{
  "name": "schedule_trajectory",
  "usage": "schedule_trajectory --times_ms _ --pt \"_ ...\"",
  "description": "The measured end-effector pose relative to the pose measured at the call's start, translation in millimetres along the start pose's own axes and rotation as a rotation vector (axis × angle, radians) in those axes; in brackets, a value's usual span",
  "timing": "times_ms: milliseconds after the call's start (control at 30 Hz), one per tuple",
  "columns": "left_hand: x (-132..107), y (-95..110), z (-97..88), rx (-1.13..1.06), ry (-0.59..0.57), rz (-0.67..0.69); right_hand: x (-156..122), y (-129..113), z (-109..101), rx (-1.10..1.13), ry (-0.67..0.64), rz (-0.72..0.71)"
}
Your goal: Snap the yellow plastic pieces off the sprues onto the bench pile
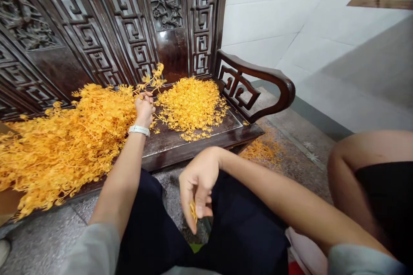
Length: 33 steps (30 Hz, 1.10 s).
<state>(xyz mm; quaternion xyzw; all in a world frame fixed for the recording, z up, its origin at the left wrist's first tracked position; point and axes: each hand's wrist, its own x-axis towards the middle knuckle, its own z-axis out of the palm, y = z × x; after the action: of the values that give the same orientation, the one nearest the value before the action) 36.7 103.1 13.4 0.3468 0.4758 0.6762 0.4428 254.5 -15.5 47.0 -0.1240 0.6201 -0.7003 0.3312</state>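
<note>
Dark trousers (155,227) fill my feed at 6 o'clock, and grey sleeves (93,251) run in from the lower corners. From here I read the right hand (198,187) as curled almost shut over a short orange sprig (192,211), which pokes out below the fingers, just above the lap. The left hand (144,109), at about 10 o'clock, is closed around the stem of a branched orange sprig (151,78) that rises above the knuckles, with a white watch strap (138,130) on that wrist. That hand sits between two heaps on the surface (167,148), a carved dark-wood bench seat. The larger orange heap (64,146) lies at 9 o'clock, touching the left hand's forearm and spilling over the front edge of the seat. The smaller orange heap (190,105) lies at 12 o'clock, just beside the left hand. Behind both stands a fretwork backrest (129,30) with carved panels, and a curved wooden armrest (258,73) closes the seat at 1 o'clock. Loose orange sprigs (263,150) lie on the speckled stone floor (300,137) at 3 o'clock. At 4 o'clock, a bare knee (351,167) and black shorts (393,197) belong to someone seated nearby. A white tiled wall (274,17) fills 2 o'clock, with a wooden plank edge (380,2) jutting across it.
</note>
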Motion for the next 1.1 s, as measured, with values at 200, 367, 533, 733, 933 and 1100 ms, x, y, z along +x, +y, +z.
schedule_trajectory --times_ms 200,367,533,733,933,1100 --pt "-5 12 -8.9 0.051 -0.114 -0.086 -48 4 -11 0.215 1.082 -0.634" --pt "-13 16 -6.0 0.124 -0.245 -0.11 -70 38 -44 0.77 1.914 -0.633" --pt "-19 19 -7.1 0.332 -0.523 -0.17 -68 49 -55 0.613 2.1 -0.528" --pt "-31 15 -3.4 0.664 -0.777 -0.091 -73 41 -50 0.362 2.046 -0.617" --pt "-46 6 13.7 0.937 -0.664 0.102 -51 38 -48 0.301 1.863 -0.55" --pt "-54 0 23.2 0.731 -0.591 0.15 -45 33 -50 0.216 1.951 -0.548"
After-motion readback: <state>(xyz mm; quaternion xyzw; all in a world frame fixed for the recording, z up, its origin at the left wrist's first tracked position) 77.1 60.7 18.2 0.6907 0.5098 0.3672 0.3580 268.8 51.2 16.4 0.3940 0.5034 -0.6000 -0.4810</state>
